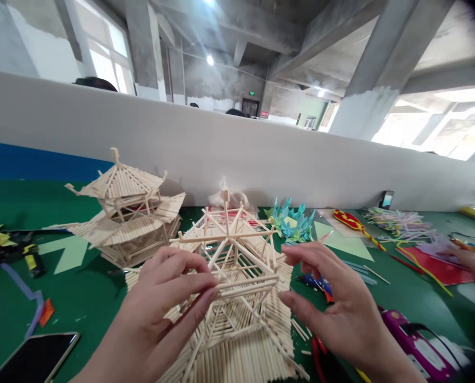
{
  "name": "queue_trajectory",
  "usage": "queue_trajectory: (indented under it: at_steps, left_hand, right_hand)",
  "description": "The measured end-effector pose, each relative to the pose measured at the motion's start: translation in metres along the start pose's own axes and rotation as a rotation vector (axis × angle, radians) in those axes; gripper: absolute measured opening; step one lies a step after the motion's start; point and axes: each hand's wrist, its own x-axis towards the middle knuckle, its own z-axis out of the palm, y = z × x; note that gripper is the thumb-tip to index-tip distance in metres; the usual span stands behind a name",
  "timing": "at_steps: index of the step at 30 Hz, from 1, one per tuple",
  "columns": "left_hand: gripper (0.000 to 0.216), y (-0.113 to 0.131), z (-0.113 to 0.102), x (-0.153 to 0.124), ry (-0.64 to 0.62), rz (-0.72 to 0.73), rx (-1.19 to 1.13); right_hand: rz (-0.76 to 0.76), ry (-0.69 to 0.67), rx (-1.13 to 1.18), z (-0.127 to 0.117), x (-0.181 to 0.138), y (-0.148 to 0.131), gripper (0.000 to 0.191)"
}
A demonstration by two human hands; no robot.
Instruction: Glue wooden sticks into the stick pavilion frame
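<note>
In front of me stands a pagoda model (229,361) built from thin wooden sticks, its upper roof an open frame of sticks with a short post on top. My left hand (169,298) is at the left of this frame, thumb and fingers pinched together at the end of a horizontal wooden stick (247,286). At the frame's right side my right hand (336,303) is open, thumb and fingertips apart, with nothing between them. A second stick pagoda (131,223), its roof covered, stands behind on the left.
Left are a phone (33,359) and yellow-black tools (33,259). A turquoise paper flower (291,221), paper strips (400,223) and a purple device (415,340) lie to the right. Another person's hand (471,266) reaches in at far right. A white partition (261,159) runs behind.
</note>
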Motion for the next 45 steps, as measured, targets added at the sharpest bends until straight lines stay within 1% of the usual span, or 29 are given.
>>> queue_trajectory:
  at_steps: [3, 7, 12, 19, 27, 45]
  left_hand:
    - [0.011, -0.002, 0.001, -0.001, 0.001, 0.004, 0.002]
    - [0.013, -0.002, 0.001, -0.002, -0.005, 0.016, 0.015]
    - [0.012, -0.003, 0.001, -0.002, -0.011, 0.029, 0.023]
    - [0.014, -0.006, 0.002, -0.004, -0.004, 0.029, -0.011]
    - [0.015, -0.005, 0.003, -0.003, -0.012, 0.017, -0.024]
    - [0.016, -0.007, 0.004, -0.004, 0.018, 0.006, -0.069]
  right_hand:
    - [0.114, -0.026, 0.032, 0.004, -0.009, 0.012, 0.047]
    - [0.187, -0.052, 0.08, 0.011, -0.011, 0.019, 0.038]
    - [0.181, -0.064, 0.137, 0.018, -0.008, 0.018, 0.024]
    - [0.173, -0.029, 0.149, 0.024, -0.005, 0.018, 0.015]
    - [0.168, -0.026, 0.162, 0.024, -0.006, 0.019, 0.015]
    - [0.162, -0.026, 0.171, 0.023, -0.004, 0.019, 0.013]
